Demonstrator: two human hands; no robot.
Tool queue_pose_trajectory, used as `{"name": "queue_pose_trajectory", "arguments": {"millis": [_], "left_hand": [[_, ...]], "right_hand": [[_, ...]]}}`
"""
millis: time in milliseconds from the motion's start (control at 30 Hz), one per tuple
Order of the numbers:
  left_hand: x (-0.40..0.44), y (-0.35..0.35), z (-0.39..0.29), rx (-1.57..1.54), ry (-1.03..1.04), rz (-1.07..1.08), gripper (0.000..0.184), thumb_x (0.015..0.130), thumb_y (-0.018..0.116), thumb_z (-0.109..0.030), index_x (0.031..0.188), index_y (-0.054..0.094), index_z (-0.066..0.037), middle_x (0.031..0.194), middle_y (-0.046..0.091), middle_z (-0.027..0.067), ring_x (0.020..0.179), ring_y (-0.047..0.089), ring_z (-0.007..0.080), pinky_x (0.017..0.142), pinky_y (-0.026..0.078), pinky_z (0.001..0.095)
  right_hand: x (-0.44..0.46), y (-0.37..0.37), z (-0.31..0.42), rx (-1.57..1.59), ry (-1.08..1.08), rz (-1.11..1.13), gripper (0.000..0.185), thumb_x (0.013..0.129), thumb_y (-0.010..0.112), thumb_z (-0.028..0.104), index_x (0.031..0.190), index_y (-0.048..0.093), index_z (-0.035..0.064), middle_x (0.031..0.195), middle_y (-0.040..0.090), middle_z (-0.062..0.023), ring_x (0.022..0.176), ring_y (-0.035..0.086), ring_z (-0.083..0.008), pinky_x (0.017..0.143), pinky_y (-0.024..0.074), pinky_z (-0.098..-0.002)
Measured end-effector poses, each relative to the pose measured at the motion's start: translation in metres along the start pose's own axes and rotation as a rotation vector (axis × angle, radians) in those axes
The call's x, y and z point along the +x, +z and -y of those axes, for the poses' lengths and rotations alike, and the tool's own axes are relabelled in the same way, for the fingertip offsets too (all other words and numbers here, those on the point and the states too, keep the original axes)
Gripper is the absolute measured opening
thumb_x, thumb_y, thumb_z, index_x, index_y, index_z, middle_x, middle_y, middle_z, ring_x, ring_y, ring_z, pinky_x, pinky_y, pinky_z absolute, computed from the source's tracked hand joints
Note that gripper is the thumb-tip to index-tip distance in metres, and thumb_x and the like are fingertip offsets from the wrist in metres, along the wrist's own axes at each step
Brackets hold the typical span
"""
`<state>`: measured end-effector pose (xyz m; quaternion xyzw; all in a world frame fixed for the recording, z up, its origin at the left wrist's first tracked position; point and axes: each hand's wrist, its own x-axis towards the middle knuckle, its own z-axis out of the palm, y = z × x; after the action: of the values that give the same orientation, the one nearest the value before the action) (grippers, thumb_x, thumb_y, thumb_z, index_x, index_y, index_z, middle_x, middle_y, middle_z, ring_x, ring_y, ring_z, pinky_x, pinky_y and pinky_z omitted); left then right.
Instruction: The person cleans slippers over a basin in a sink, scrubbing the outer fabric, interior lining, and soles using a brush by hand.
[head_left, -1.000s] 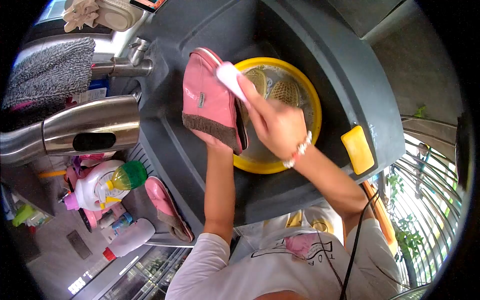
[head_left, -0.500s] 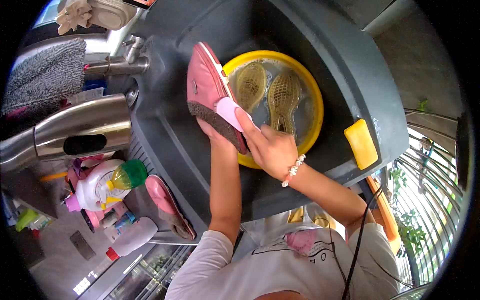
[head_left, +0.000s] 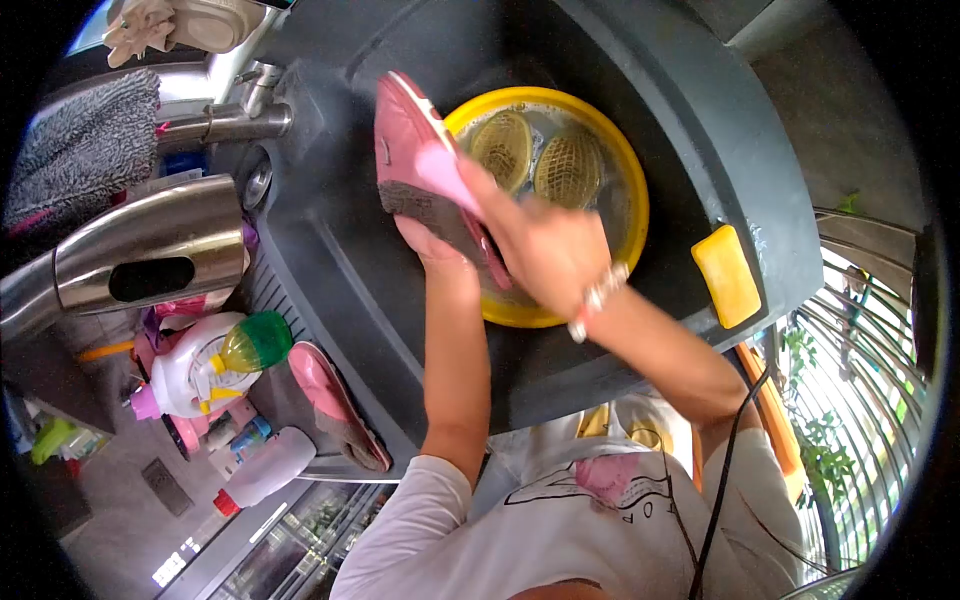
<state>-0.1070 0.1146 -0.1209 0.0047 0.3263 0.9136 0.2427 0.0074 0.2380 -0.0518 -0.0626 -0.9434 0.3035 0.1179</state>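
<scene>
My left hand (head_left: 432, 243) is closed on a pink slipper (head_left: 402, 135) with a grey fuzzy lining, holding it tilted above the sink; some of its fingers are hidden by the slipper. My right hand (head_left: 555, 250), blurred by motion, grips a pale pink brush (head_left: 440, 170) against the slipper's side near the sole edge. Behind them, a yellow basin (head_left: 641, 215) holds cloudy water and a pair of shoes (head_left: 568, 172) with their patterned soles up. The other pink slipper (head_left: 325, 385) lies on the ledge left of the sink.
A yellow soap bar (head_left: 727, 276) rests on the right rim of the dark grey sink (head_left: 370, 310). At left are a metal faucet (head_left: 240, 122), a grey towel (head_left: 85, 145), a green-and-yellow bottle (head_left: 255, 342) and a white bottle with a red cap (head_left: 268, 470). A black cable (head_left: 722, 480) hangs by my right arm.
My right hand and the brush have moved up along the slipper's side. The slipper has shifted slightly upward. The camera view has also shifted a little.
</scene>
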Motion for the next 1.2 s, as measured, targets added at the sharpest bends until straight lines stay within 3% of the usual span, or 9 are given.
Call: {"name": "queue_pose_trajectory", "arguments": {"millis": [133, 167, 267, 300, 367, 467, 600, 767, 1200], "left_hand": [[-0.002, 0.012, 0.007, 0.021, -0.004, 0.044, 0.039, 0.096, 0.039, -0.015, 0.133, 0.036, -0.001, 0.114, 0.053, 0.0102, 0.100, 0.056, 0.0204, 0.089, 0.046, 0.0317], [0.010, 0.030, 0.004, 0.504, 0.235, 0.019, 0.038, 0.096, 0.039, -0.015, 0.132, 0.037, 0.000, 0.113, 0.054, 0.0107, 0.100, 0.056, 0.0211, 0.088, 0.046, 0.0316], [0.009, 0.046, -0.003, 0.077, 0.145, 0.048, 0.036, 0.096, 0.039, -0.018, 0.126, 0.045, 0.001, 0.110, 0.056, 0.0114, 0.096, 0.057, 0.0196, 0.081, 0.048, 0.0280], [0.010, 0.038, 0.000, 0.723, 0.346, 0.008, 0.036, 0.096, 0.038, -0.019, 0.126, 0.044, 0.000, 0.110, 0.056, 0.0123, 0.095, 0.058, 0.0205, 0.080, 0.049, 0.0293], [0.003, 0.017, 0.005, 0.737, 0.273, -0.046, 0.037, 0.096, 0.038, -0.021, 0.127, 0.042, -0.002, 0.111, 0.055, 0.0140, 0.097, 0.058, 0.0234, 0.083, 0.049, 0.0329], [-0.004, 0.057, 0.007, -0.229, -0.078, -0.101, 0.042, 0.096, 0.037, -0.028, 0.130, 0.041, -0.003, 0.113, 0.055, 0.0118, 0.099, 0.057, 0.0251, 0.089, 0.046, 0.0345], [0.019, 0.057, -0.002, 0.483, 0.201, -0.012, 0.039, 0.095, 0.045, -0.018, 0.131, 0.041, -0.001, 0.122, 0.053, 0.0099, 0.108, 0.054, 0.0187, 0.092, 0.044, 0.0289], [0.018, 0.000, -0.012, 0.014, 0.101, -0.093, 0.039, 0.095, 0.046, -0.015, 0.131, 0.040, -0.001, 0.114, 0.058, 0.0111, 0.097, 0.060, 0.0220, 0.083, 0.051, 0.0314], [0.021, 0.016, -0.004, 0.416, 0.188, -0.234, 0.031, 0.092, 0.052, -0.019, 0.119, 0.051, -0.006, 0.098, 0.058, 0.0019, 0.086, 0.057, 0.0115, 0.076, 0.047, 0.0249]], "right_hand": [[0.018, 0.006, 0.000, -0.051, 0.006, -0.122, 0.057, 0.085, 0.050, 0.020, 0.140, 0.034, 0.0193, 0.059, 0.055, -0.0083, 0.045, 0.058, -0.0234, 0.037, 0.0461, -0.0365], [0.002, 0.008, 0.005, -0.095, 0.015, -0.084, 0.057, 0.085, 0.050, 0.020, 0.140, 0.035, 0.0195, 0.059, 0.055, -0.0081, 0.045, 0.058, -0.0230, 0.037, 0.0461, -0.0362], [-0.052, 0.001, 0.013, -0.048, 0.023, 0.044, 0.061, 0.080, 0.059, 0.020, 0.138, 0.041, 0.0226, 0.055, 0.045, -0.0041, 0.040, 0.052, -0.0201, 0.037, 0.0433, -0.0344], [-0.050, 0.002, 0.011, -0.047, 0.024, 0.047, 0.061, 0.080, 0.059, 0.020, 0.138, 0.041, 0.0226, 0.055, 0.045, -0.0041, 0.040, 0.052, -0.0201, 0.037, 0.0433, -0.0344], [-0.032, -0.002, 0.006, -0.103, -0.005, 0.033, 0.061, 0.081, 0.059, 0.020, 0.138, 0.040, 0.0225, 0.055, 0.048, -0.0042, 0.040, 0.053, -0.0203, 0.037, 0.0434, -0.0345], [0.031, 0.001, -0.008, -0.080, 0.034, -0.066, 0.055, 0.084, 0.050, 0.019, 0.138, 0.037, 0.0177, 0.065, 0.056, -0.0091, 0.048, 0.059, -0.0238, 0.038, 0.0469, -0.0352], [-0.020, 0.006, 0.007, -0.120, 0.042, 0.037, 0.057, 0.084, 0.049, 0.018, 0.139, 0.036, 0.0194, 0.061, 0.053, -0.0068, 0.045, 0.057, -0.0227, 0.038, 0.0462, -0.0359], [-0.115, 0.007, -0.004, 0.026, 0.015, 0.163, 0.057, 0.081, 0.059, 0.017, 0.136, 0.044, 0.0215, 0.056, 0.048, -0.0049, 0.039, 0.050, -0.0214, 0.037, 0.0425, -0.0357], [-0.081, -0.001, -0.051, 0.081, 0.264, 0.110, 0.047, 0.089, 0.054, 0.028, 0.134, 0.044, 0.0203, 0.073, 0.064, -0.0156, 0.055, 0.061, -0.0311, 0.047, 0.0494, -0.0403]]}}
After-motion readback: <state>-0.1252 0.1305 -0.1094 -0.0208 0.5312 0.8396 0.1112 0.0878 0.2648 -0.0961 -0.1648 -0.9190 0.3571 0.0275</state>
